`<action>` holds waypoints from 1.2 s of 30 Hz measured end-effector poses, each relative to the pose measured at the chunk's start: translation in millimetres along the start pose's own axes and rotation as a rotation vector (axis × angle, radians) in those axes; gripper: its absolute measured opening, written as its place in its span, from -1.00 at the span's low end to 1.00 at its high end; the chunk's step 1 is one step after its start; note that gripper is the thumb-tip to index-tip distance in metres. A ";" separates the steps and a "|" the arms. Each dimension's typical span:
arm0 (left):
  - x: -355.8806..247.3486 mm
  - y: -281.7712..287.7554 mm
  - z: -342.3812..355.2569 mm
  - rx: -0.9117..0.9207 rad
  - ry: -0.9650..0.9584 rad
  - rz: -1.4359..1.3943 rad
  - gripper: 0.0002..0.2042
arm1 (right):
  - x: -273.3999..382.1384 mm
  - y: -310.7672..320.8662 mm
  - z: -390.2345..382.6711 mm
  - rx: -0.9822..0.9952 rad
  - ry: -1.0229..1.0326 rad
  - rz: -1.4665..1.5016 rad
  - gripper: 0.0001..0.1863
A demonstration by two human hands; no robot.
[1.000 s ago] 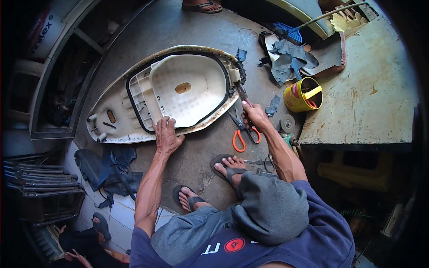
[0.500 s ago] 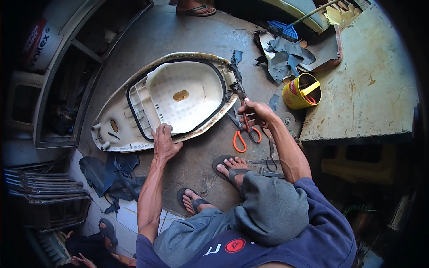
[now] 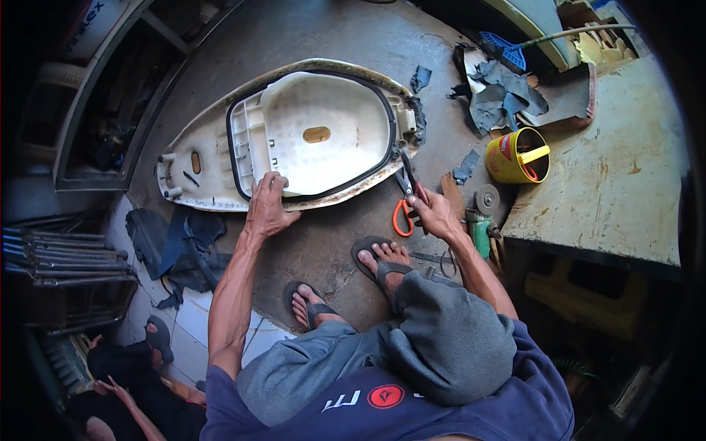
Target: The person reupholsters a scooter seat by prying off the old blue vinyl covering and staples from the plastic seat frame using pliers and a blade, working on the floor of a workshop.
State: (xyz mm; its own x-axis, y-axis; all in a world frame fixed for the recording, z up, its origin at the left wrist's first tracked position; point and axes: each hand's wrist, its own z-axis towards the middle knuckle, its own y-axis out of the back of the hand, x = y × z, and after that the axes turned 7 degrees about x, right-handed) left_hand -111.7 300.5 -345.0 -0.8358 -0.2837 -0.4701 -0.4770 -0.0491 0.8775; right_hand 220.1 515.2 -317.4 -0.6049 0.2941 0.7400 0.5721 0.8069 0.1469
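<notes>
A white plastic seat base (image 3: 329, 110) with a rusty-stained rim and black gasket lies upturned on the floor. My left hand (image 3: 271, 204) has its fingers curled over its near edge. My right hand (image 3: 435, 214) is closed on pliers (image 3: 417, 187) with red handles, held just off the base's right end; their jaws are at the rim, where contact is hard to tell. Dark ragged material (image 3: 416, 121) hangs at that end. Orange-handled scissors (image 3: 404, 225) lie below the pliers, partly hidden behind them.
A yellow tin (image 3: 504, 170), grinder (image 3: 480, 234) and heaped scraps (image 3: 493, 95) are at right, beside a worn board (image 3: 588, 176). Dark sheet scraps (image 3: 151, 239), stacked metal frames (image 3: 70, 264) and a framed cabinet (image 3: 132, 103) are at left. Another person (image 3: 121, 375) is at lower left.
The view has shifted, so the seat base sits higher and further right in frame. My right hand and pliers have moved nearer me, down from the rim's end.
</notes>
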 end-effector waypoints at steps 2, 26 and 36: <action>-1.3 -7.7 -1.3 -0.031 -0.037 0.019 -0.31 | 14.7 -1.2 -21.0 0.093 0.212 -0.912 -0.63; 5.5 -14.1 -13.0 -0.063 -0.007 -0.006 -0.30 | 60.0 -18.9 2.2 0.139 0.686 -1.436 -0.62; 4.5 -21.3 -16.2 -0.086 -0.011 0.007 -0.34 | 93.2 -17.9 18.5 0.525 0.054 -1.023 -0.51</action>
State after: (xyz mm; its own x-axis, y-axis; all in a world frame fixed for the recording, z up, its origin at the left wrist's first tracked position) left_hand -100.9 284.8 -364.3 -0.8421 -0.2733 -0.4649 -0.4467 -0.1295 0.8853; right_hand 143.2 537.6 -263.2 -0.6217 -0.6331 0.4612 -0.4812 0.7733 0.4129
